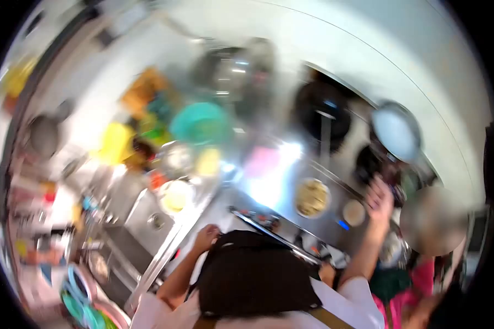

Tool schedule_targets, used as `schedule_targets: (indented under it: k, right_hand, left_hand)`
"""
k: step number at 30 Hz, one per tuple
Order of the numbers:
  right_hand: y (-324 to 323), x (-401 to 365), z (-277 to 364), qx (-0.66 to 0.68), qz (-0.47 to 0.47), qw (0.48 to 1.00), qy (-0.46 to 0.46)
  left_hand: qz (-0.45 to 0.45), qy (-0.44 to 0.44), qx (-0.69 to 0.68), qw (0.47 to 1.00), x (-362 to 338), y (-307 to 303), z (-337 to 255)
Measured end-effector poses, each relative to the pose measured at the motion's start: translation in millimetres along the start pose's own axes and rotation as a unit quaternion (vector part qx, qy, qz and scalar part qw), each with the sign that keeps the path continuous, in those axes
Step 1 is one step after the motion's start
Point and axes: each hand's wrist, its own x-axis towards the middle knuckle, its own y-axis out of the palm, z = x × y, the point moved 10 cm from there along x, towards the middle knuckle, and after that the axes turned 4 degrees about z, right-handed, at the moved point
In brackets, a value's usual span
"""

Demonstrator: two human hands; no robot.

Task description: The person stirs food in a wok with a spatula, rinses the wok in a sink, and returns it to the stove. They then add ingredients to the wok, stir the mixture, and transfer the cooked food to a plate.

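Note:
The whole view is smeared by motion. My right hand (380, 197) reaches out over the right end of the cooktop, fingers apart, with nothing visible in them. Just beyond it are dark, blurred items (372, 163) and a round pan with a pale inside (395, 132). Left of that hand are a bowl of yellowish food (312, 198) and a small round pale dish (354, 212) on the steel top. My left hand (206, 238) hangs low beside my dark apron (252, 274), near the counter edge; its fingers are too blurred to read.
A black wok (323, 116) stands at the back of the cooktop. To the left are a teal basin (202, 124), a yellow item (115, 143), a plate of pale food (177, 196) and a steel sink (151, 216). A person in pink (422, 274) is close on the right.

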Motion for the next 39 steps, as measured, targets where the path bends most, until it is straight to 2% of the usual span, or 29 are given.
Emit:
schedule_targets:
  k: [1, 3, 4, 5, 6, 7, 9, 10, 11, 13, 15, 18, 20, 21, 22, 24, 25, 27, 28, 34, 37, 39]
  right_hand:
    - [30.0, -11.7, -0.2, -0.018, 0.030, 0.999, -0.003]
    - [55.1, -24.6, -13.3, 0.028, 0.101, 0.994, -0.013]
    - [77.1, -37.1, -21.5, 0.072, 0.147, 0.986, -0.006]
    - [94.4, -55.4, -29.7, 0.066, 0.124, 0.990, -0.001]
    - [114.3, -59.0, -37.7, 0.049, 0.136, 0.989, 0.010]
    - [138.1, -73.5, -49.3, 0.051, 0.119, 0.991, 0.017]
    - [182.2, -95.6, -78.1, 0.056, 0.114, 0.991, 0.045]
    - [204.8, -105.6, -94.7, 0.051, 0.145, 0.986, 0.061]
    - [227.7, -115.7, -110.4, 0.045, 0.174, 0.981, 0.075]
    - [264.8, -145.2, -139.1, 0.037, 0.178, 0.979, 0.097]
    - [301.1, -163.2, -174.1, 0.049, 0.211, 0.966, 0.141]
    - [346.9, -200.8, -217.9, 0.041, 0.221, 0.957, 0.183]
    - [365.9, -225.5, -241.4, 0.037, 0.253, 0.941, 0.222]
    - [370.3, -235.9, -252.4, 0.051, 0.228, 0.939, 0.254]
    - [383.5, -249.9, -260.2, 0.042, 0.246, 0.932, 0.261]
    - [400.8, -264.3, -273.9, 0.026, 0.298, 0.913, 0.278]
    - [400.1, -267.5, -280.6, 0.026, 0.291, 0.909, 0.297]
    - [402.9, -275.4, -293.0, 0.027, 0.281, 0.899, 0.336]
    - [403.9, -277.5, -296.3, 0.025, 0.257, 0.902, 0.345]
    - [410.2, -279.2, -303.2, -0.057, 0.282, 0.900, 0.329]
    - [407.7, -274.9, -303.2, -0.097, 0.293, 0.892, 0.331]
    - [412.7, -273.8, -301.9, -0.131, 0.319, 0.878, 0.332]
  left_hand:
    - [-0.044, -0.047, -0.029, 0.998, -13.4, -20.5, -9.7]
    - [-0.167, 0.016, -0.128, 0.977, -21.3, -64.9, 16.5]
    - [-0.214, -0.002, -0.146, 0.966, -39.6, -100.0, 4.6]
    - [-0.249, -0.014, -0.166, 0.954, -59.2, -138.9, -12.0]
    - [-0.311, 0.062, -0.176, 0.932, -68.2, -181.5, -10.0]
    - [-0.369, 0.025, -0.142, 0.918, -82.1, -224.2, 5.1]
    - [-0.486, 0.105, -0.108, 0.861, -111.4, -319.2, 16.9]
    - [-0.524, 0.104, -0.118, 0.837, -127.0, -364.9, 26.1]
    - [-0.558, 0.103, -0.130, 0.813, -140.3, -413.3, 34.2]
    - [-0.617, 0.145, -0.043, 0.772, -163.7, -500.5, 26.5]
    - [-0.647, 0.141, 0.028, 0.749, -162.6, -568.9, 39.4]
    - [-0.720, 0.148, 0.029, 0.678, -173.2, -633.8, 50.1]
    - [-0.784, 0.139, 0.036, 0.604, -205.3, -656.9, 40.7]
    - [-0.813, 0.135, 0.040, 0.565, -220.0, -667.0, 34.0]
    - [-0.809, 0.161, 0.022, 0.565, -222.4, -683.3, 37.3]
    - [-0.828, 0.126, 0.102, 0.537, -224.9, -712.7, 31.8]
    - [-0.835, 0.108, 0.143, 0.520, -231.2, -721.7, 18.7]
    - [-0.743, 0.108, -0.031, 0.660, -219.9, -747.5, 22.6]
    - [-0.704, 0.101, -0.080, 0.699, -228.8, -739.1, 5.1]
    - [-0.661, 0.198, -0.106, 0.716, -242.8, -734.0, -21.7]
    - [-0.647, 0.133, -0.042, 0.749, -236.7, -778.1, -25.8]
    - [-0.602, 0.163, -0.095, 0.776, -230.5, -777.7, -32.4]
